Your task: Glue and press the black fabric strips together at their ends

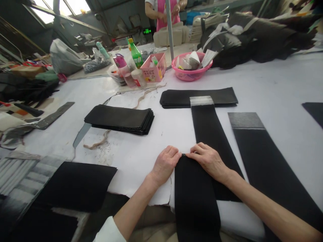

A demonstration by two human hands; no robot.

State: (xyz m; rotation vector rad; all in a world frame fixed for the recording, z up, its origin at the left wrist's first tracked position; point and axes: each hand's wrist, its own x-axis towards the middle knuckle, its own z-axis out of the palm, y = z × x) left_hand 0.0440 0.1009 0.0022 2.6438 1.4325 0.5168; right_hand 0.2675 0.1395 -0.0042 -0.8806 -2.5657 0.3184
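My left hand and my right hand meet at the top edge of a black fabric strip that hangs over the table's front edge. Both hands have their fingers curled and pinch that top edge, close together. Under my right hand lies a second long black strip with a pale grey end. It runs back onto a flat stack of black pieces. A third black strip with a grey end lies to the right.
Another stack of black pieces lies left of centre on the white table. A large black sheet lies at the front left. Behind stand a pink bowl, a pink box, bottles and a metal pole. A person in pink stands far back.
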